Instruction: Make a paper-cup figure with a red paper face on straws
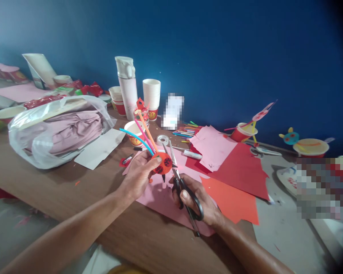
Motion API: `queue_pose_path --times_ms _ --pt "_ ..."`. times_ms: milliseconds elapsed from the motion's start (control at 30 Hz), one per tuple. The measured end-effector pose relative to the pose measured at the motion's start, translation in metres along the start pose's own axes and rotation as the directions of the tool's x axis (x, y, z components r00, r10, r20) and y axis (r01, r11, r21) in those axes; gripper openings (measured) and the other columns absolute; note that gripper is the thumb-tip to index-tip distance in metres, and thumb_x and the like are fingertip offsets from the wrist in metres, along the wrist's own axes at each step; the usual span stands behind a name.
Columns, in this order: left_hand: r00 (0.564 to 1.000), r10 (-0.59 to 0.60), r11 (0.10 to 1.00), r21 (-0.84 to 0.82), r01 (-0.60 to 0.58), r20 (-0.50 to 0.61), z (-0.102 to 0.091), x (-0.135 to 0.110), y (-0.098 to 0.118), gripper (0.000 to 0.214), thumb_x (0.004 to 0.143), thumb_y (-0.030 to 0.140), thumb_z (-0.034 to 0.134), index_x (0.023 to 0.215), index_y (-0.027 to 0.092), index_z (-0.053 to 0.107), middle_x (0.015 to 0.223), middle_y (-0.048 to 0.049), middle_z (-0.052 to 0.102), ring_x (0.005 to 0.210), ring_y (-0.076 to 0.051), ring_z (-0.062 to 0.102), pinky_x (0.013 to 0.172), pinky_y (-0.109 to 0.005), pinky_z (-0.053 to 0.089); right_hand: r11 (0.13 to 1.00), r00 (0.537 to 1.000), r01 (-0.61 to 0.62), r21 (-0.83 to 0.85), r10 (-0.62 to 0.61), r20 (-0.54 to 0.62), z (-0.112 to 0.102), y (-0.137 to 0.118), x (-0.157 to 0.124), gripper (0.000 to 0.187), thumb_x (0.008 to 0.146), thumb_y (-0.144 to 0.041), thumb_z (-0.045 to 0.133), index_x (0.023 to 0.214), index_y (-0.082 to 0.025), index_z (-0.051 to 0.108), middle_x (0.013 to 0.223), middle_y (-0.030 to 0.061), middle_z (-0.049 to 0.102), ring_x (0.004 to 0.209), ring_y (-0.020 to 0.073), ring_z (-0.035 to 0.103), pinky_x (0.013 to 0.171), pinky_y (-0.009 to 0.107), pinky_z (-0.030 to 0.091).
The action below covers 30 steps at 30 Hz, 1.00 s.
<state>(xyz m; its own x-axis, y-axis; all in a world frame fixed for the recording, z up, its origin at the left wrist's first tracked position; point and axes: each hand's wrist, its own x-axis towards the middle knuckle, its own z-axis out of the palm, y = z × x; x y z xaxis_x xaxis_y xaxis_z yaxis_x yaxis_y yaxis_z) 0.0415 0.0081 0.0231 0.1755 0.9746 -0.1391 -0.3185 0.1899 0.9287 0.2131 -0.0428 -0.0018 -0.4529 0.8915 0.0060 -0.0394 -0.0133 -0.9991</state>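
Observation:
My left hand point(139, 172) is closed on a round orange paper cutout point(166, 163) with dark drawn patterns. Pink, orange and blue straws point(140, 137) fan upward from behind it, their lower ends hidden by the fingers and the paper. Small black points stick out at the cutout's right and lower edges. My right hand point(200, 196) grips black-handled scissors point(188, 194), their blades spread apart right beside the cutout; whether a blade touches it I cannot tell. Beneath both hands lies a sheet of pink paper point(157, 201) on the brown table.
A clear bag point(34, 140) with pink cloth sits left. A white flask point(128, 95), stacked paper cups point(151, 93) and a tape roll point(162, 140) stand behind. Red paper point(240, 167), orange paper point(234, 199) and a decorated cup point(241, 133) are at right.

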Motion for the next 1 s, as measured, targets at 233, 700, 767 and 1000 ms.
queue_pose_path --times_ms 233,700,767,1000 --pt "1.0 0.011 1.0 -0.025 -0.011 -0.013 0.0014 -0.0003 0.0014 0.019 0.068 0.024 0.069 0.082 0.015 0.06 0.069 -0.0016 0.064 0.053 -0.01 0.056 0.046 -0.02 0.046 1.0 1.0 0.0 -0.006 0.0 0.002 0.0005 -0.0015 -0.0008 0.041 0.08 -0.053 0.053 0.098 -0.017 0.048 0.064 -0.002 0.049 0.057 0.0111 0.043 0.054 0.025 0.035" --pt "1.0 0.028 0.998 0.058 -0.028 0.003 -0.0036 0.0021 -0.0026 0.018 0.071 0.028 0.065 0.082 0.015 0.059 0.068 -0.001 0.062 0.051 -0.009 0.054 0.04 -0.018 0.042 1.0 0.999 -0.002 0.028 0.004 -0.044 0.002 0.0002 -0.0001 0.042 0.077 -0.052 0.059 0.096 -0.016 0.05 0.062 -0.0024 0.049 0.054 0.0103 0.044 0.051 0.024 0.036" --pt "1.0 0.03 0.997 0.067 -0.03 0.007 -0.0048 0.0023 -0.0038 0.018 0.071 0.028 0.064 0.082 0.015 0.058 0.068 -0.0009 0.061 0.051 -0.01 0.054 0.036 -0.017 0.039 0.999 0.999 -0.001 0.037 0.002 -0.049 0.0019 0.0009 0.0 0.041 0.077 -0.052 0.059 0.094 -0.016 0.049 0.062 -0.0027 0.048 0.053 0.01 0.044 0.051 0.024 0.037" --pt "0.999 0.029 0.998 0.064 -0.03 0.017 -0.0064 0.0026 -0.0036 0.02 0.071 0.029 0.065 0.084 0.016 0.058 0.07 -0.0016 0.062 0.053 -0.011 0.056 0.033 -0.015 0.036 0.999 0.999 -0.005 0.046 0.007 -0.045 0.0 0.0047 0.0003 0.036 0.079 -0.049 0.058 0.093 -0.017 0.048 0.062 -0.0026 0.048 0.052 0.0097 0.044 0.05 0.023 0.036"
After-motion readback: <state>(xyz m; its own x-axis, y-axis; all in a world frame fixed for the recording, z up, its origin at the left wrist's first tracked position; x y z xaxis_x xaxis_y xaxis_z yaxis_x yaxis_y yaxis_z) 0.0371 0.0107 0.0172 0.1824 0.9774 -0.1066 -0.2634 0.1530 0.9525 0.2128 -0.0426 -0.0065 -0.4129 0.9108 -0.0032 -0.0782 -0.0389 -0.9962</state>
